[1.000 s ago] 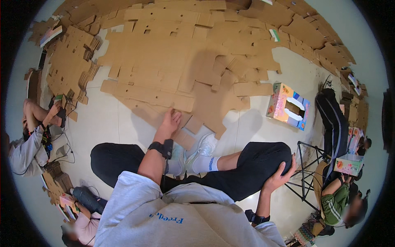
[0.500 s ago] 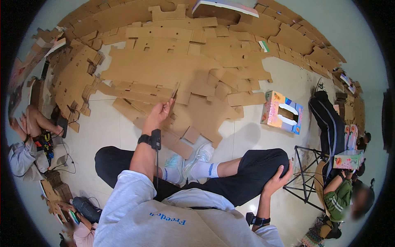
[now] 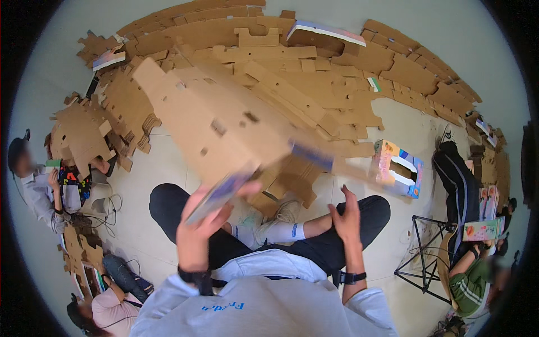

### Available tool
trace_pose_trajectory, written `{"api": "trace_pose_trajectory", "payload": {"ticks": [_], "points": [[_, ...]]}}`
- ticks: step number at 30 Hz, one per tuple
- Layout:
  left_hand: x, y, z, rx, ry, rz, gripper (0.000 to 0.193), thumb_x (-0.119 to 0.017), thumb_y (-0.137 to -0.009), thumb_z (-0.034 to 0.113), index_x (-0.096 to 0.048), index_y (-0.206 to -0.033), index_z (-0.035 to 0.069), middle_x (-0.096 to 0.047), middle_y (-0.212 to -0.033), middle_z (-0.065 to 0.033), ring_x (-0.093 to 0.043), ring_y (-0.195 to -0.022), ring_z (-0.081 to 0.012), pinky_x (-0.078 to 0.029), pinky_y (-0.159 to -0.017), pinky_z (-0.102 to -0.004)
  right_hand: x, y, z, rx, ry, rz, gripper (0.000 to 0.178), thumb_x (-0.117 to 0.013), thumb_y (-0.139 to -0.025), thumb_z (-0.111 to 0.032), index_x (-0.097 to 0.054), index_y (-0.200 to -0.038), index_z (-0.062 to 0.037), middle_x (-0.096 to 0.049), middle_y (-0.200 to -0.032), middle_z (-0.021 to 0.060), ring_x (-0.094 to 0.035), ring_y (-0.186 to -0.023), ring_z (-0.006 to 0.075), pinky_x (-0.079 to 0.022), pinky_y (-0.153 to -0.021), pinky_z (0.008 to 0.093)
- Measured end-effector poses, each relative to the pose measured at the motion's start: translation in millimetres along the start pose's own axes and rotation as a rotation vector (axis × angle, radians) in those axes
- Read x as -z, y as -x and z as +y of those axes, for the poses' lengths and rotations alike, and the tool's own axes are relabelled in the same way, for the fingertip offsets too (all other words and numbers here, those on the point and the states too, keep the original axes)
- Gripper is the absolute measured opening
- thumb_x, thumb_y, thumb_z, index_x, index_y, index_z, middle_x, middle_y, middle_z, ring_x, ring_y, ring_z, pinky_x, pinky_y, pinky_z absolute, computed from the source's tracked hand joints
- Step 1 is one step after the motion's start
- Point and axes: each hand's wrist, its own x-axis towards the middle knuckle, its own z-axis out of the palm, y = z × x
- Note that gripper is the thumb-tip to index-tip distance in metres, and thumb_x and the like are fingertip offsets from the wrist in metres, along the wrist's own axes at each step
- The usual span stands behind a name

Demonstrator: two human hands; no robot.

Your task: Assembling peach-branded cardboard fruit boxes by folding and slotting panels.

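Two bare hands are up before the sitter in the grey shirt point(image 3: 269, 306). The left hand point(image 3: 196, 224) is closed on the printed near edge of a flattened cardboard box point(image 3: 216, 121), which tilts up, blurred, towards eleven o'clock. The right hand point(image 3: 346, 219) is spread wide, thumb apart, near the right knee point(image 3: 375, 216). More cardboard blanks point(image 3: 331, 84) lie overlapping around twelve; a colourful handled carton point(image 3: 385, 165) stands between one and two, and a black folding frame point(image 3: 424, 255) near three.

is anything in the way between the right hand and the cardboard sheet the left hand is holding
Nothing visible: only open air separates the right hand from the cardboard sheet in the left hand, with the shoes lower down.
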Motion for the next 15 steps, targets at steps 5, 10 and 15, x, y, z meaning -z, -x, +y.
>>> {"api": "trace_pose_trajectory", "payload": {"ticks": [5,10,15], "points": [[76.1,115.2,-7.6,-0.26,-0.372,0.702,0.061,-0.065,-0.085,0.021,-0.053,-0.135,-0.011,-0.07,-0.103,-0.0351,-0.072,-0.059,-0.0299,-0.051,-0.038,-0.0285,-18.2,29.0,-38.8,0.014,-0.196,-0.013,0.061,-0.082,-0.086,-0.022,-0.059,-0.139,-0.0016,-0.062,-0.138,0.0222,-0.058,-0.129,0.0411,-0.047,-0.108,0.0446],[84.3,185.3,26.7,0.16,-0.494,1.002,0.05,-0.061,-0.088,0.021,-0.06,-0.132,-0.002,-0.069,-0.114,-0.0123,-0.069,-0.106,-0.0234,-0.054,-0.088,-0.0395,1.8,40.1,-99.2,0.259,-0.321,-0.101,0.04,-0.077,-0.086,-0.021,-0.071,-0.12,-0.0013,-0.071,-0.124,0.0203,-0.065,-0.122,0.0385,-0.05,-0.106,0.0463],[33.0,124.9,10.2,-0.241,-1.002,0.774,0.058,-0.047,-0.107,0.043,-0.054,-0.149,0.005,-0.061,-0.125,-0.015,-0.059,-0.122,-0.0286,-0.044,-0.108,-0.04,8.8,56.7,-104.1,0.428,-0.431,-0.469,0.039,-0.077,-0.077,-0.017,-0.073,-0.112,-0.0008,-0.073,-0.115,0.0162,-0.07,-0.112,0.0346,-0.055,-0.098,0.0436]]}}
